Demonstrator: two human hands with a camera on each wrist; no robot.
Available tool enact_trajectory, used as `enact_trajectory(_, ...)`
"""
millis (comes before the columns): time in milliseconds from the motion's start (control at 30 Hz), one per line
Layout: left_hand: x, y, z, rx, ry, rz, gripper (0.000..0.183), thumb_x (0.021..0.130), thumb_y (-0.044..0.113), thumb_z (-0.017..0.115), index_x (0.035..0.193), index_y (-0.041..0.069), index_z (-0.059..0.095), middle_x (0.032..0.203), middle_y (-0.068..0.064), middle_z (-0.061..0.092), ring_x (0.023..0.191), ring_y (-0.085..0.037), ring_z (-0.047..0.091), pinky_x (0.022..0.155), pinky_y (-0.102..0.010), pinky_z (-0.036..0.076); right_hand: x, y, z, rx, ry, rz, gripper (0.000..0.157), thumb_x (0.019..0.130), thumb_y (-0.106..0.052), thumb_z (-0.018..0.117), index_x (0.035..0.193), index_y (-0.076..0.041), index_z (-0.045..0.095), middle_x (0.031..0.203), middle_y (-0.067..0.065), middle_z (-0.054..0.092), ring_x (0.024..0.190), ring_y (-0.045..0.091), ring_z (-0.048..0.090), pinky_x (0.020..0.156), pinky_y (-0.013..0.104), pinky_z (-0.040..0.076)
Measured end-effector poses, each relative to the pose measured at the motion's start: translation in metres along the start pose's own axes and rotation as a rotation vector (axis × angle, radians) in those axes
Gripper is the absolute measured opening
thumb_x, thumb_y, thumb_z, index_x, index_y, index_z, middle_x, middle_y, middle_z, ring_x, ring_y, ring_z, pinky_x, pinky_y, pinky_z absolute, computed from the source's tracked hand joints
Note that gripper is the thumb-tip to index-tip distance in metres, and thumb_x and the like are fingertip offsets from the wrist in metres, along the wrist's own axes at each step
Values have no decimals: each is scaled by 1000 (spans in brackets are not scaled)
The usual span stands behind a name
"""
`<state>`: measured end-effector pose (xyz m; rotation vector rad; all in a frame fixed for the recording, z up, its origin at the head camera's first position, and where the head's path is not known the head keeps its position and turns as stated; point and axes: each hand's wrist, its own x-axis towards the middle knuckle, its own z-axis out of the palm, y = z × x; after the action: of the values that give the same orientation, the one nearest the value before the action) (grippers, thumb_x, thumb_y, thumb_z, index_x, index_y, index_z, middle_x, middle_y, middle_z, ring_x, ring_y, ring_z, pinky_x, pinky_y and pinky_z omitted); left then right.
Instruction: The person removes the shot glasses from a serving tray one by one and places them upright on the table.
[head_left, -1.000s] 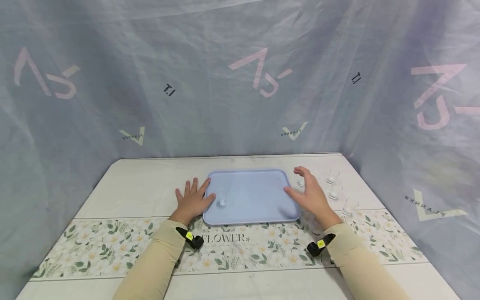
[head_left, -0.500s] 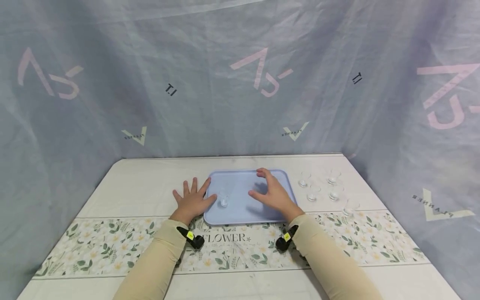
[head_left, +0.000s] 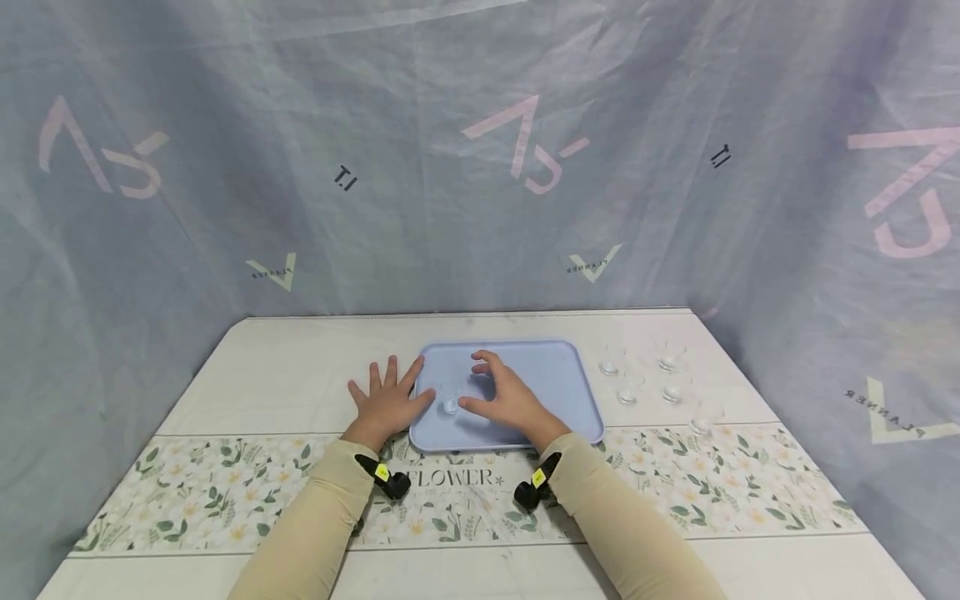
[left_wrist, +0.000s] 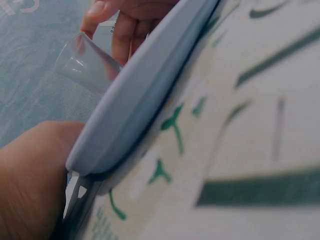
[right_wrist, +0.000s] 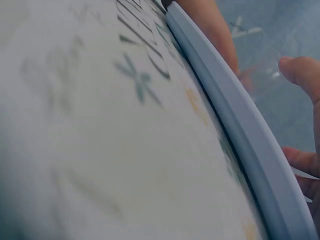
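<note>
A small clear glass [head_left: 450, 404] stands on the left part of the light blue tray [head_left: 551, 392]. My left hand [head_left: 384, 407] lies with fingers spread at the tray's left edge, its thumb over the rim. From the right, my right hand [head_left: 508, 398] reaches over the tray, thumb and fingers parted and loosely bent beside the glass. In the left wrist view the glass [left_wrist: 87, 62] rises behind the tray wall [left_wrist: 130, 100], close to the right hand's fingers. In the right wrist view the thumb [right_wrist: 299, 70] is near the glass; contact cannot be told.
Several more clear glasses stand on the table right of the tray, among them a nearer glass [head_left: 702, 423] and a glass [head_left: 628, 393] close to the tray. A floral cloth strip [head_left: 247, 496] crosses the table. Grey curtains [head_left: 420, 242] enclose the back and sides.
My right hand has moved left from the tray's right edge, across the tray, to beside the glass. The left hand has stayed at the tray's left edge.
</note>
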<state>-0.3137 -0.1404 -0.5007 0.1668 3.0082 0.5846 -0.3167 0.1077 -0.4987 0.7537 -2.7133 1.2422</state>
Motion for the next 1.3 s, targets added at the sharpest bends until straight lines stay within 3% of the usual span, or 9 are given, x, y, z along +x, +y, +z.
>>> enact_trajectory(467, 15, -12, 13, 15, -20, -19, 79, 97, 72, 35, 163, 37, 11, 169, -16, -6, 149, -48, -19, 103, -77, -21, 3, -22, 20, -69, -30, -18, 70, 87, -49, 75, 143, -22, 43, 119, 3, 65, 111, 27, 61, 97, 47, 48)
enact_trajectory(667, 14, -12, 15, 20, -21, -13, 79, 97, 72, 34, 163, 37, 10, 169, -16, -8, 149, -47, -20, 103, -76, -22, 2, -23, 24, -129, 7, -57, 57, 90, -41, 75, 134, -18, 48, 109, 4, 66, 99, 24, 64, 88, 45, 52)
enact_trajectory(933, 9, -5, 5, 15, -22, -14, 76, 99, 67, 36, 164, 35, 12, 169, -19, -4, 150, -49, -16, 104, -77, -20, 5, -23, 23, -195, 53, -132, 41, 92, -31, 76, 124, -18, 55, 101, 3, 70, 97, 25, 65, 87, 44, 53)
enact_trajectory(1300, 14, -10, 13, 19, -19, -20, 78, 97, 70, 36, 163, 37, 11, 169, -15, -6, 150, -47, -18, 104, -77, -20, -4, -22, 14, -216, 90, -107, 39, 90, -32, 77, 121, -19, 56, 101, 1, 70, 97, 23, 64, 85, 42, 53)
